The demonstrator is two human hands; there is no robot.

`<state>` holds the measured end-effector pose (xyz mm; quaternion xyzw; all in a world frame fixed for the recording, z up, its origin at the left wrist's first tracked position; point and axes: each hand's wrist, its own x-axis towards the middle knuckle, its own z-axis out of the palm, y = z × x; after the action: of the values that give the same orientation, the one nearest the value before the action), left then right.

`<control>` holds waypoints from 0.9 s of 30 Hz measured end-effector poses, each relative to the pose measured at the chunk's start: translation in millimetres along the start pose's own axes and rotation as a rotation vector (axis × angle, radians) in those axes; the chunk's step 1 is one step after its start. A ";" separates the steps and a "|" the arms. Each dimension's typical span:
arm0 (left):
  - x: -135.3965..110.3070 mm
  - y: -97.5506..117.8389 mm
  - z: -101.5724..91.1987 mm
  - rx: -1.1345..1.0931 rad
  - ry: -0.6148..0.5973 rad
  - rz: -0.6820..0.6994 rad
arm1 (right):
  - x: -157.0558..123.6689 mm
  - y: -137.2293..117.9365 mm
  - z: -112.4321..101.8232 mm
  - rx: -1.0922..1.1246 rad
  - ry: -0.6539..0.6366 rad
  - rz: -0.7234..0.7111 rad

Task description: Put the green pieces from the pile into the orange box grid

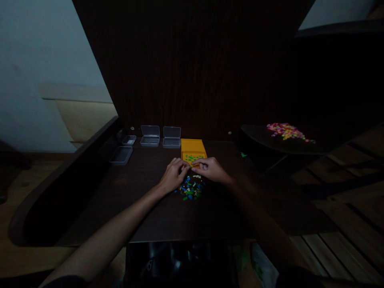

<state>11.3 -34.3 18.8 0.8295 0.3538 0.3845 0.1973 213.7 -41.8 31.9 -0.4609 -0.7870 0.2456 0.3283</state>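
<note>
My left hand point(174, 175) is closed, its fingertips pinched together at the near edge of an open yellow box point(192, 145). Facing it, my right hand point(211, 169) curls with thumb and forefinger close together, almost touching the left fingertips. Whatever lies between the fingertips is too small and dark to name. Inside the yellow box several green pieces point(191, 158) are spread over the bottom. Just below my hands lies a loose pile of small blue, green and white pieces point(192, 189) on the dark tabletop point(150, 224).
Two open clear plastic boxes point(150, 141) point(172, 142) stand left of the yellow box. More clear cases point(122, 155) lie by the raised left side panel point(69, 176). A heap of pink and yellow bits point(286, 131) rests on a shelf at right. A dark panel point(192, 72) rises behind.
</note>
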 end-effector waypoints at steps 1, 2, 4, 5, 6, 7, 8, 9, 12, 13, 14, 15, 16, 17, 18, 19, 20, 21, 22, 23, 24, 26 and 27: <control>0.2 0.2 -0.2 -0.006 0.005 0.002 | 0.1 -0.7 1.6 0.008 0.009 -0.008; 0.3 0.4 -0.5 -0.012 0.009 0.004 | 0.2 -0.7 3.2 0.014 0.020 -0.014; 0.6 0.9 -1.1 -0.019 0.015 0.007 | 0.4 0.7 5.6 0.017 0.048 -0.017; 0.7 1.2 -1.3 -0.021 0.017 0.007 | 0.4 1.8 6.6 0.015 0.066 -0.016; 0.8 1.5 -1.5 -0.023 0.018 0.006 | 0.3 2.7 7.3 0.015 0.081 -0.015; 0.9 1.8 -1.6 -0.025 0.018 0.005 | 0.2 3.4 7.9 0.016 0.088 -0.016; 0.9 2.1 -1.6 -0.027 0.018 0.002 | 0.0 3.7 8.3 0.020 0.087 -0.020; 0.9 2.3 -1.4 -0.030 0.016 0.000 | -0.1 3.7 8.6 0.026 0.080 -0.025; 0.8 2.4 -1.0 -0.042 0.007 -0.007 | -0.3 1.9 9.1 0.037 0.055 -0.028; 0.9 2.1 -1.1 -0.044 0.001 -0.009 | -0.2 1.2 8.8 0.035 0.050 -0.019; 1.1 1.7 -1.4 -0.043 -0.008 -0.012 | -0.2 0.6 8.0 0.030 0.049 -0.005; 1.5 1.2 -2.0 -0.038 -0.016 -0.015 | 0.0 0.4 6.7 0.022 0.051 0.011; 1.9 0.5 -2.9 -0.029 -0.027 -0.017 | 0.1 0.7 4.8 0.011 0.059 0.028; 2.4 -0.2 -3.8 -0.018 -0.044 -0.018 | 0.3 1.8 2.2 -0.002 0.077 0.044; 2.9 -0.9 -4.9 -0.007 -0.065 -0.017 | 0.4 3.7 -0.8 -0.017 0.101 0.060; 3.3 -1.6 -5.9 0.003 -0.090 -0.010 | 0.6 6.6 -4.1 -0.031 0.131 0.077; 3.5 -2.0 -6.7 0.012 -0.119 0.001 | 0.7 10.3 -7.5 -0.043 0.158 0.095; 3.6 -2.2 -7.5 0.020 -0.153 0.017 | 0.8 14.7 -10.7 -0.054 0.182 0.116; 3.5 -2.1 -8.1 0.026 -0.189 0.035 | 0.8 19.5 -13.7 -0.062 0.199 0.139; 3.2 -1.8 -8.5 0.030 -0.222 0.052 | 0.7 24.4 -16.2 -0.067 0.207 0.163; 2.9 -1.3 -8.8 0.031 -0.253 0.067 | 0.6 28.9 -18.1 -0.071 0.206 0.186; 2.1 -0.3 -9.4 0.027 -0.307 0.086 | 0.6 36.2 -20.4 -0.080 0.181 0.224; 1.7 0.1 -9.6 0.023 -0.329 0.091 | 0.8 38.6 -20.8 -0.092 0.169 0.235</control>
<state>4.7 -32.5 25.8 0.8987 0.2831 0.2479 0.2252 250.6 -21.7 19.4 -0.5835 -0.7075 0.2064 0.3411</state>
